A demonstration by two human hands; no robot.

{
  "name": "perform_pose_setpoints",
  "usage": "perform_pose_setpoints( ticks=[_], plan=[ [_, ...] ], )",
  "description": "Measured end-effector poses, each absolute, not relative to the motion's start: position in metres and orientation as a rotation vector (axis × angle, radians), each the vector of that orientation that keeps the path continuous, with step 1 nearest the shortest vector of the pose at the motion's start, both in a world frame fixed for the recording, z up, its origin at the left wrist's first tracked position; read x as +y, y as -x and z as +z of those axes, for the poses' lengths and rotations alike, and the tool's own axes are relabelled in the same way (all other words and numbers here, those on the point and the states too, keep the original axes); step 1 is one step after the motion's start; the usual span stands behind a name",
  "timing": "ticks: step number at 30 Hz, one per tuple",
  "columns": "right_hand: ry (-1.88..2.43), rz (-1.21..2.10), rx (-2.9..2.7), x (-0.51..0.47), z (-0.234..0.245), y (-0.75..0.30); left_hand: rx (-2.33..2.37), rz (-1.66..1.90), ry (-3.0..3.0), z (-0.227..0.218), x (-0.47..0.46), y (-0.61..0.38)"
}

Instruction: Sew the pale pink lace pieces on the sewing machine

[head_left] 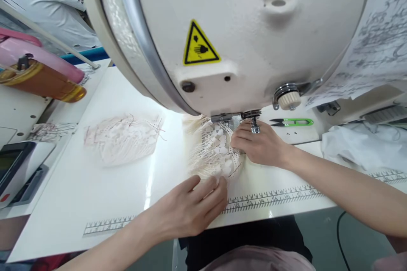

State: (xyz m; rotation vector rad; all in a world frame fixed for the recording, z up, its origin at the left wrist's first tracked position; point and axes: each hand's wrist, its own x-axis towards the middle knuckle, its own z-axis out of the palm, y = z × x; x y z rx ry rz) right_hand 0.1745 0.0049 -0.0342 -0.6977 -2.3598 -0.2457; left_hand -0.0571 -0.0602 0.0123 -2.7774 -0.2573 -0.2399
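A cream lace piece [212,151] with small white petals lies on the white table [95,194] under the head of a sewing machine [229,29]. My left hand [187,211] rests at the lace's near edge, fingers stretched flat on it. My right hand [259,144] presses the lace's right side just in front of the presser foot [235,118], fingers together and laid flat. The needle area is partly hidden by the machine head.
A second lace piece [122,137] lies to the left. Green thread snips [292,122] sit behind my right hand. White cloth [362,146] is piled at right. A ruler strip [273,197] runs along the table's front edge. A control panel [15,169] stands at left.
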Motion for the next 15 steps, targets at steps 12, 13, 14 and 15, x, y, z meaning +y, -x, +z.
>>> perform_pose_setpoints(
  ticks=[12, 13, 14, 15],
  plan=[
    [0.753, -0.135, -2.416, -0.002, -0.031, -0.178, -1.823, -0.596, 2.928, 0.049, -0.046, 0.06],
    [0.774, -0.171, -2.41, -0.002, -0.031, -0.177, -1.833, -0.56, 2.961, 0.054, -0.04, 0.06],
    [0.786, -0.216, -2.394, -0.001, -0.032, -0.177, -1.805, -0.504, 3.012, 0.056, -0.033, 0.059],
    [0.785, -0.259, -2.374, -0.001, -0.033, -0.176, -1.757, -0.423, 3.072, 0.056, -0.027, 0.058]
  ],
)
